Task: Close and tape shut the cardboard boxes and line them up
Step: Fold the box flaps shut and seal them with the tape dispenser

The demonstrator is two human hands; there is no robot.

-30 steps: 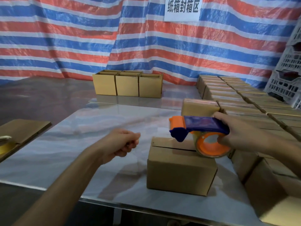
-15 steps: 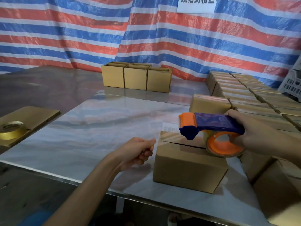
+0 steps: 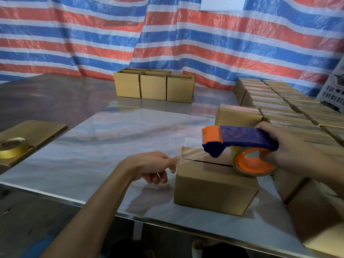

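A closed cardboard box [image 3: 214, 190] sits near the front edge of the shiny table [image 3: 104, 149], its top seam showing as a dark slit. My right hand [image 3: 290, 151] grips a blue and orange tape dispenser [image 3: 240, 140] just above the box's right side. A strip of clear tape [image 3: 193, 154] stretches from the dispenser across the box's top left corner. My left hand [image 3: 154, 166] pinches the free end of that tape at the box's left edge.
Three open boxes [image 3: 153, 86] stand in a row at the back. Several taped boxes [image 3: 283, 107] are lined up along the right, more at the near right [image 3: 316, 211]. A yellow tape roll [image 3: 12, 148] lies on flat cardboard [image 3: 35, 131] at the left.
My left hand has moved right, up to the box's left edge, drawing the tape end out. The dispenser has stayed over the box, and the view has shifted a little.
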